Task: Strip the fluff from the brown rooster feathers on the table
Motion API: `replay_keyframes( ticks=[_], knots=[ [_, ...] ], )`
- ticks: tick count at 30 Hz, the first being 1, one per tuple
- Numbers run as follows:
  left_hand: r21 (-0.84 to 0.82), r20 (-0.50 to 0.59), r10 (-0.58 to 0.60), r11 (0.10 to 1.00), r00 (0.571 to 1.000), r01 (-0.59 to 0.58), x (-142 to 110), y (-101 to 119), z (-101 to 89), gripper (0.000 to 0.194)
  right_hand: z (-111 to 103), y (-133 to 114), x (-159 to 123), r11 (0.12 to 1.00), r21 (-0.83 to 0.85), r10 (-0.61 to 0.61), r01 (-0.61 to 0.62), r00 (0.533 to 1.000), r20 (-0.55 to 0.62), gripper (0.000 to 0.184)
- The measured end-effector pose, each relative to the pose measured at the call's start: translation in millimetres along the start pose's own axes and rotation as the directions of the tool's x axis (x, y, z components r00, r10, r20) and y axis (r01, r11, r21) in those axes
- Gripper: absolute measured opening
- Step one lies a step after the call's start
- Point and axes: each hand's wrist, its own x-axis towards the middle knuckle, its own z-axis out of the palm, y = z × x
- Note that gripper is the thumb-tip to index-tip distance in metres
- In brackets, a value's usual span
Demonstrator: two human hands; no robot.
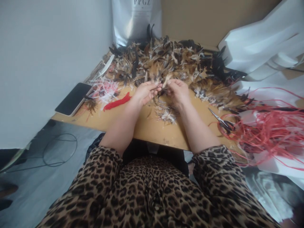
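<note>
A wide heap of brown and black feathers (175,57) covers the back of the table. At its near edge my left hand (148,91) pinches a small brown feather bunch (155,74) by its base, tips pointing away from me. Close beside it, my right hand (177,91) is closed on a pale feather (167,79) between thumb and finger. Below the hands lies a small pile of feather scraps (167,115). To the right, bundled feathers with white bound ends (201,95) lie in a row.
Red threads (117,102) lie left of my hands, near pink and white strips (104,88) and a phone (73,98). Scissors (222,120) and tangled red cord (273,129) are at right. A silver bag (137,23) stands behind the heap.
</note>
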Motion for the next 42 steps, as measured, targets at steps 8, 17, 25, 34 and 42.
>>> replay_keyframes(
  ticks=[8, 17, 25, 34, 42],
  knots=[
    [0.017, 0.063, -0.072, 0.997, 0.995, 0.071, -3.1, -1.3, 2.2, 0.005, 5.9, 2.3, -5.0, 0.995, -0.077, -0.076, 0.069, 0.994, -0.078, 0.039],
    [0.034, 0.068, -0.090, 0.996, 0.994, 0.088, -4.7, -3.8, 6.3, 0.010, 13.1, 2.7, -10.4, 0.990, -0.084, -0.123, 0.114, 0.986, -0.111, 0.027],
    [0.064, 0.052, -0.039, 0.997, 0.998, 0.035, -4.7, -3.5, 6.7, 0.011, 6.2, 1.1, -6.5, 0.994, -0.089, -0.066, 0.063, 0.997, -0.029, 0.041],
    [0.226, 0.110, 0.003, 0.974, 0.994, -0.028, -5.8, -6.5, 3.0, 0.011, 6.1, 3.3, -5.1, 0.993, -0.080, -0.092, 0.089, 0.995, -0.036, 0.045],
    [0.182, 0.018, 0.044, 0.982, 0.999, -0.046, -4.8, 1.0, -0.9, 0.011, -7.5, -2.2, -3.1, 0.990, -0.133, -0.049, 0.055, 0.998, 0.048, 0.035]
  ],
)
